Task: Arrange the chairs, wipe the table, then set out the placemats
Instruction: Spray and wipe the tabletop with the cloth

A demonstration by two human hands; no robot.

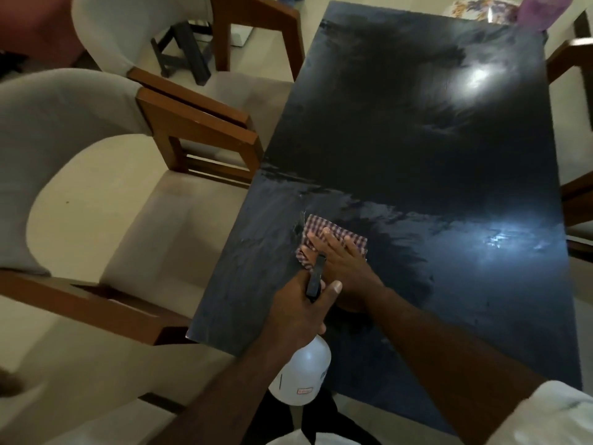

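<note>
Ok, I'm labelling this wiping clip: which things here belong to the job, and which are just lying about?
In use: checked cloth under the right hand; spray bottle in the left hand; dark table; chairs.
Lying about: purple object and patterned item beyond the table's far end; black stool on the floor.

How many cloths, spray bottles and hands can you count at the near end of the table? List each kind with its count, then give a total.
cloth: 1
spray bottle: 1
hands: 2 (left hand grips the spray bottle, right hand presses flat on the cloth)
Total: 4
</note>
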